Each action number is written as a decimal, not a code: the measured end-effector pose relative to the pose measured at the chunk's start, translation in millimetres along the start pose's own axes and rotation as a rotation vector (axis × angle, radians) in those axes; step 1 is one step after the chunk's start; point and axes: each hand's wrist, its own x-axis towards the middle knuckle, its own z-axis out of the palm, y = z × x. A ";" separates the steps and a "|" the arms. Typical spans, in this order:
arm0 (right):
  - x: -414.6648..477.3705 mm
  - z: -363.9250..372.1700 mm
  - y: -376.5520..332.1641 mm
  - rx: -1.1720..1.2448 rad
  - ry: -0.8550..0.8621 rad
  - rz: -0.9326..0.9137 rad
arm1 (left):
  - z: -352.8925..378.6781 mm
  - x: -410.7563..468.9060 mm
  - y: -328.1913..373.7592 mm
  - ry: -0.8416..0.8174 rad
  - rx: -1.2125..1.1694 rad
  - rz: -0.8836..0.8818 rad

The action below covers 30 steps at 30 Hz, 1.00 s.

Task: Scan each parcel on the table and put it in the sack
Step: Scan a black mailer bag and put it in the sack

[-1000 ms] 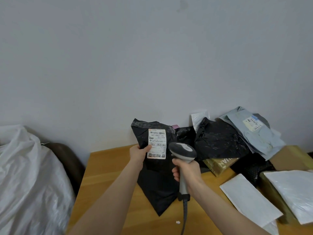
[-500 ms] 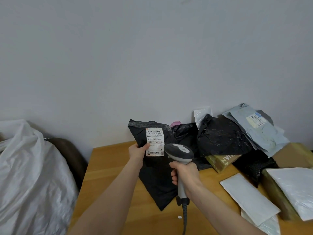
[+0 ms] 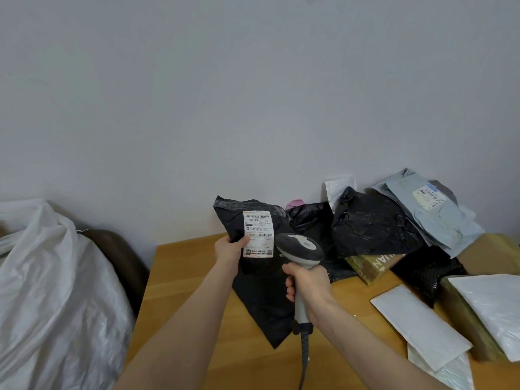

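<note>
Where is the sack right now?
In the head view, the white sack sits at far left, off the left edge of the table.

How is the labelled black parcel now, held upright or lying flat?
Upright: the left hand grips the parcel by its edge, label facing the camera, lower corner hanging down.

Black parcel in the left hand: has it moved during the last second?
No, barely. The black parcel, gripped by the left hand, keeps its place against the gold box and the far edge of the table; at most it drifted slightly left.
</note>
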 end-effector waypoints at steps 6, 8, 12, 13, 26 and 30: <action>16.6 16.8 -14.3 0.052 0.044 -0.050 | -14.8 12.7 17.8 -0.043 0.077 0.045; 26.0 27.1 -20.7 0.073 0.060 -0.062 | -23.5 17.5 31.0 -0.049 0.120 0.079; 39.3 60.1 -34.0 0.087 0.034 -0.100 | -53.4 19.6 67.8 -0.012 0.208 0.163; 40.5 71.2 -37.3 0.084 0.008 -0.110 | -63.5 19.1 77.4 0.005 0.217 0.192; -5.4 259.5 -55.0 -0.006 -0.344 -0.197 | -238.5 -20.8 166.8 0.342 0.112 0.399; -32.0 332.2 -62.6 -0.032 -0.433 -0.245 | -314.9 -15.1 203.7 0.467 0.108 0.441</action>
